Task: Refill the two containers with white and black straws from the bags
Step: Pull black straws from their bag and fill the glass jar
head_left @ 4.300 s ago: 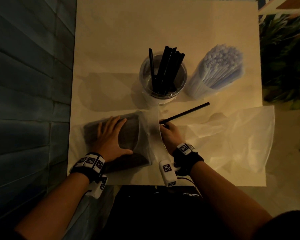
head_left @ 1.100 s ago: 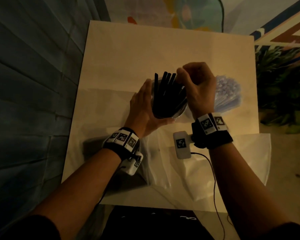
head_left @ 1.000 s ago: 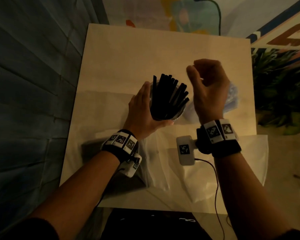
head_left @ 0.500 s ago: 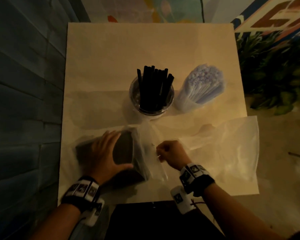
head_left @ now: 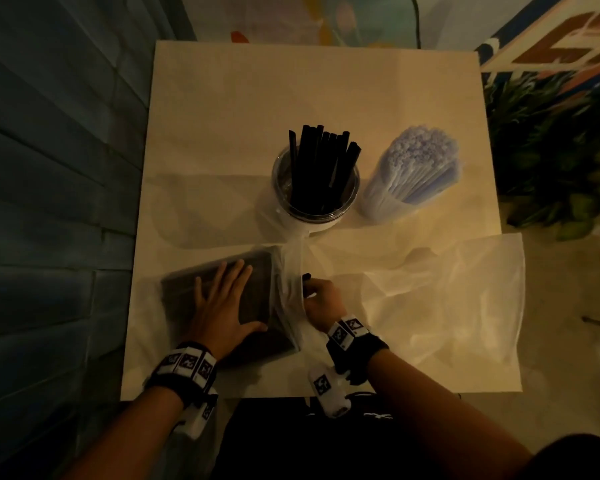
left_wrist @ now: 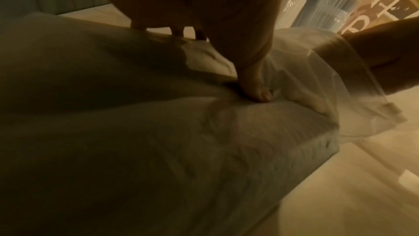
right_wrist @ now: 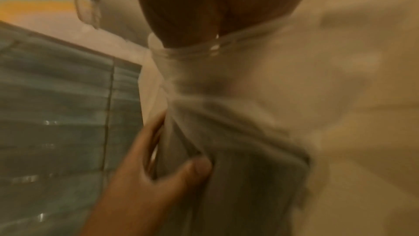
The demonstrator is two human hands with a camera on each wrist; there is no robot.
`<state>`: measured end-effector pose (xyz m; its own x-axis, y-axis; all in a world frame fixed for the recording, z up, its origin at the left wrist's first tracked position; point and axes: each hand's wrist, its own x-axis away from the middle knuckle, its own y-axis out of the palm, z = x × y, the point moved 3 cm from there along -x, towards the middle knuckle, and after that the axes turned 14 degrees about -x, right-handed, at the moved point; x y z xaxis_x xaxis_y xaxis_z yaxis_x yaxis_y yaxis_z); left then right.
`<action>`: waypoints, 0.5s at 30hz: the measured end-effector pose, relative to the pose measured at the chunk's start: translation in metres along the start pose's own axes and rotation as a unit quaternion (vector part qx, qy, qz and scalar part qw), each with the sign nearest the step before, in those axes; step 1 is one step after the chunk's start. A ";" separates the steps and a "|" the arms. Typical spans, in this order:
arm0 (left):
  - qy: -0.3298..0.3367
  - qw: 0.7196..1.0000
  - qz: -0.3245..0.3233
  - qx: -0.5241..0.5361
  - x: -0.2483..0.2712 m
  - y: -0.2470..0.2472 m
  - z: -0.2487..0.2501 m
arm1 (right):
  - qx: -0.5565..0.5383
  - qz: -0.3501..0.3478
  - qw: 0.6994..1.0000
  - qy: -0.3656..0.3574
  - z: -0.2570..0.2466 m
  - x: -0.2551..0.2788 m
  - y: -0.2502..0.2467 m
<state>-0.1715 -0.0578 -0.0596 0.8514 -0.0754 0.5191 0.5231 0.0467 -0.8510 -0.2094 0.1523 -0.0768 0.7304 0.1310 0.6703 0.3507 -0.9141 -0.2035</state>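
A clear container [head_left: 315, 206] of black straws [head_left: 321, 161] stands mid-table, with a container packed with white straws [head_left: 413, 171] to its right. The plastic bag of black straws [head_left: 253, 271] lies at the near left. My left hand [head_left: 229, 289] presses flat on it, fingers spread; in the left wrist view its thumb [left_wrist: 256, 85] pushes into the bag [left_wrist: 158, 141]. My right hand [head_left: 312, 289] is at the bag's open mouth with fingers curled, pinching the dark end of a black straw [head_left: 306, 276]. In the right wrist view its fingers [right_wrist: 192, 16] disappear into the gathered plastic [right_wrist: 238, 111].
An empty clear bag [head_left: 458, 306] lies spread over the table's near right corner. A blue plank wall [head_left: 49, 202] runs along the left and potted plants [head_left: 551, 150] stand on the right. The beige tabletop [head_left: 291, 91] stretches behind the containers.
A second ago both hands were up at the black-straw container. They came back down: the left now presses the bag, and the right has reached into the bag's mouth.
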 end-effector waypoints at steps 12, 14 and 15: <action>-0.002 1.000 -0.009 -0.008 -0.001 0.003 -0.004 | 0.035 -0.058 0.998 0.004 0.000 -0.004 0.017; 0.000 1.000 -0.008 -0.012 0.000 0.004 -0.006 | 0.036 -0.067 0.997 0.010 0.002 -0.004 0.014; 0.000 1.000 -0.009 -0.012 0.000 0.004 -0.007 | 0.033 -0.067 0.997 0.009 0.004 -0.005 0.009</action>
<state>-0.1692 -0.0642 -0.0638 0.8418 -0.0766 0.5343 0.5371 0.0216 -0.8432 -0.2077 0.1445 -0.0853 0.6638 0.2426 0.7075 0.4831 -0.8612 -0.1580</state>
